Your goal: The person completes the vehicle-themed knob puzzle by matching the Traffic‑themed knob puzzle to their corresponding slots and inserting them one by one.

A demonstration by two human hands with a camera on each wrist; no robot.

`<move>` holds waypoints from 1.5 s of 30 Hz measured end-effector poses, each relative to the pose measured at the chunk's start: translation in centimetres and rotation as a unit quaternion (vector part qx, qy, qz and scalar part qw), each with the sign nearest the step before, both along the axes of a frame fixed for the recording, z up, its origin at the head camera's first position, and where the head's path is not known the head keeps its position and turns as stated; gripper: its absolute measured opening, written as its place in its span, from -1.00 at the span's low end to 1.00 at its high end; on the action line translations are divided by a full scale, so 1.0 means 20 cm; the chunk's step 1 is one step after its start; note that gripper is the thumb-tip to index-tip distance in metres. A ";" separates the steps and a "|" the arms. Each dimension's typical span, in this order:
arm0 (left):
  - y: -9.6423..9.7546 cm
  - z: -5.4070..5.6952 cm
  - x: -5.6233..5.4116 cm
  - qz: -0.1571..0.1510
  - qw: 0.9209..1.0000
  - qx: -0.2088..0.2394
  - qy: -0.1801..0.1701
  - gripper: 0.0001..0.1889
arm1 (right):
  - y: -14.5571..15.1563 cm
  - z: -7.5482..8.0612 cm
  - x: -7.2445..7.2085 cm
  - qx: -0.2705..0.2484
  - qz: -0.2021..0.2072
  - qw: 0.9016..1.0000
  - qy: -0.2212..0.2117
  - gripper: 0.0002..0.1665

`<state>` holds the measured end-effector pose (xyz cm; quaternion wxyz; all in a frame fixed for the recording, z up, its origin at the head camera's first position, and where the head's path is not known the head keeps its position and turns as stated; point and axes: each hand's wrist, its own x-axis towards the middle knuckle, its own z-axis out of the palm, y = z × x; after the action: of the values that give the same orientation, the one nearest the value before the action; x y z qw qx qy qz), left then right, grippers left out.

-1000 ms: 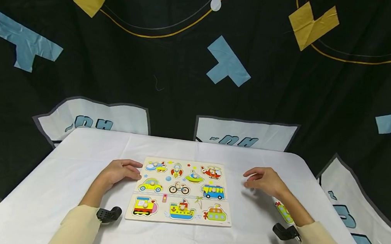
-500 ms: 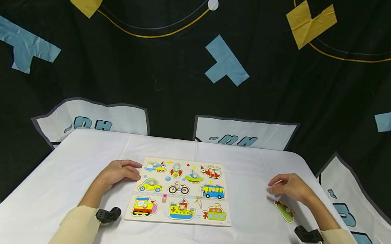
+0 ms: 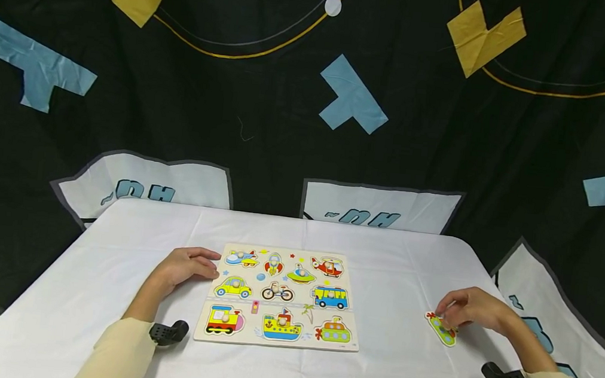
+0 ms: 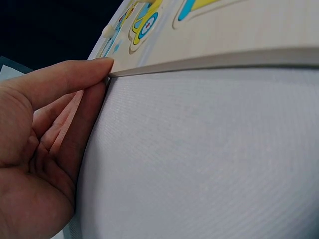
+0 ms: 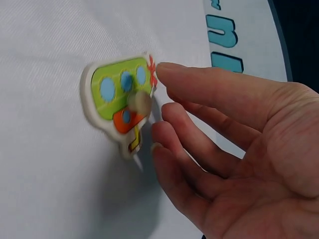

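Observation:
A wooden knob puzzle board (image 3: 303,257) with pictures of vehicles lies on the table in the head view. At its left edge is my left hand (image 3: 182,265); in the left wrist view, thumb and finger meet at the board's edge (image 4: 209,62), pinching it. To the right of the board lies a loose green submarine puzzle piece (image 5: 107,94) with red and orange parts. My right hand (image 3: 475,309) reaches over it. In the right wrist view, its thumb and curved fingers are spread apart beside the piece's round knob (image 5: 142,103), not closed round it.
A white cloth (image 3: 373,363) covers the table. Behind it hangs a black curtain (image 3: 266,114) with blue and yellow shapes. On the board, a submarine picture (image 3: 334,331) fills the lower right corner. Each wrist wears a small black camera (image 3: 168,333).
My right hand has moved right and toward me, from beside the board to over the submarine piece. The left hand and the board have kept their places.

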<state>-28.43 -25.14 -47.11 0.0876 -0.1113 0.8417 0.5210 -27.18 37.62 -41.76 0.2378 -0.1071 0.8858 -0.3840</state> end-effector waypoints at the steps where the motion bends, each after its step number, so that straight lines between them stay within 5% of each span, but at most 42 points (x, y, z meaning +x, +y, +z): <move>1: 0.00 0.00 0.00 0.000 1.000 0.000 0.000 -0.42 | 0.01 0.00 0.00 -0.007 0.003 1.000 -0.008 -0.65; 22: 0.02 0.01 0.02 -0.004 1.000 0.003 0.008 -0.43 | 0.04 -0.06 0.03 0.004 -0.016 0.999 -0.031 -0.67; 38: 0.02 0.01 0.01 0.003 1.000 0.006 0.005 -0.43 | 0.02 -0.03 0.01 0.001 -0.001 1.000 -0.016 -0.69; 45: 0.01 0.00 0.00 -0.002 1.000 0.004 0.001 -0.43 | -0.06 -0.01 -0.02 0.017 -0.012 0.999 0.024 -0.73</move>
<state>-28.41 -24.96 -47.10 0.0877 -0.1090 0.8400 0.5243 -27.58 36.49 -41.96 0.2132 -0.1018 0.8988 -0.3694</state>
